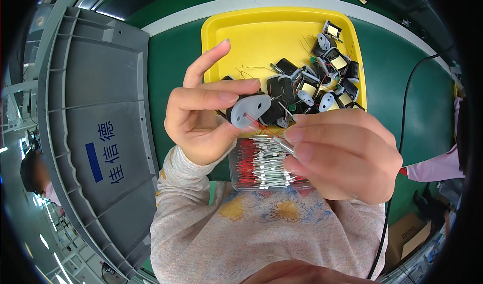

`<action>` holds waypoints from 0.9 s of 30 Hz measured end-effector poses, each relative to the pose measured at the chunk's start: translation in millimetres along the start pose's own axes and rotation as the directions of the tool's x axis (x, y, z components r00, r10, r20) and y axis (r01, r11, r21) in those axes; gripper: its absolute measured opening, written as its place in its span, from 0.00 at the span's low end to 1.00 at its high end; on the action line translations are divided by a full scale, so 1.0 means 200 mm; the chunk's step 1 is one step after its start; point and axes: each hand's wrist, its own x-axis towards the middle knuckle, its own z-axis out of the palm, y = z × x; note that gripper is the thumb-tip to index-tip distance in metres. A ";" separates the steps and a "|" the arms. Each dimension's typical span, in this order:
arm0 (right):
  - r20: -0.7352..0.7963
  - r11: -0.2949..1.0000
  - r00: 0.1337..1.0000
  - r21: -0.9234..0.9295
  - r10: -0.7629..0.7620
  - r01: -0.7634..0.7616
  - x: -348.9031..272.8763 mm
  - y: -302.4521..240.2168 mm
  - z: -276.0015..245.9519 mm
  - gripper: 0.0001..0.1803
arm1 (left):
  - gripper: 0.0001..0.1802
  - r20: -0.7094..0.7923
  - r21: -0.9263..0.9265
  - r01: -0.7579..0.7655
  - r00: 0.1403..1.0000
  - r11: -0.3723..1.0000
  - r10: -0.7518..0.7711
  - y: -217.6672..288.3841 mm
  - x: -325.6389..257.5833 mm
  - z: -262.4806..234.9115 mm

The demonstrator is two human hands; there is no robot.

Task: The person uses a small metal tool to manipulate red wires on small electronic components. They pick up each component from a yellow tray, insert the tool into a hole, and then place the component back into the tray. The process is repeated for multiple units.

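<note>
My left hand (201, 113) pinches a small black electronic part with a pale grey oval end plate (249, 111) between thumb and fingers, its index finger raised. Dark holes show in the plate, and a thin red wire (257, 123) runs out of it toward my right hand (347, 153). That hand is closed around a slim silver metal tool (285, 145), mostly covered by the fingers; its exact kind is unclear. The tool's end is close to the wire, but whether it grips it I cannot tell. Both hands are raised over the near edge of a yellow tray (241, 27).
Several similar black parts (332, 72) with thin wires lie heaped in the tray. A clear box (235, 181) of red and white wire pieces stands nearer me. At left is a large grey crate (95, 133); a black cable (404, 113) runs down the right. A pink sleeve (435, 165) shows beyond.
</note>
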 end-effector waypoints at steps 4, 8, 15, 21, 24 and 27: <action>0.016 1.000 1.000 -0.001 0.014 -0.014 0.00 0.00 0.00 0.19 | 0.19 -0.003 0.011 0.002 1.000 1.000 -0.002 0.00 0.00 0.00; 0.004 0.999 1.000 -0.047 0.018 -0.018 0.00 -0.02 0.00 0.19 | 0.20 -0.001 0.004 0.002 1.000 1.000 -0.002 0.01 0.00 0.00; -0.066 0.996 0.998 -0.092 -0.002 -0.004 0.00 -0.02 0.03 0.18 | 0.22 -0.010 0.010 0.006 1.000 1.000 -0.006 0.01 0.00 0.00; -0.073 0.996 0.997 -0.092 -0.016 0.009 0.00 -0.02 0.03 0.17 | 0.21 0.003 0.033 0.016 1.000 0.999 -0.016 0.01 0.00 0.00; -0.071 0.997 0.997 -0.078 -0.010 0.004 0.00 -0.02 0.03 0.17 | 0.21 -0.007 0.022 0.011 1.000 1.000 -0.011 0.01 0.00 0.00; -0.062 0.998 0.998 -0.069 0.004 -0.008 0.00 -0.03 0.03 0.17 | 0.21 -0.013 0.002 0.011 1.000 1.000 -0.011 0.01 0.00 0.01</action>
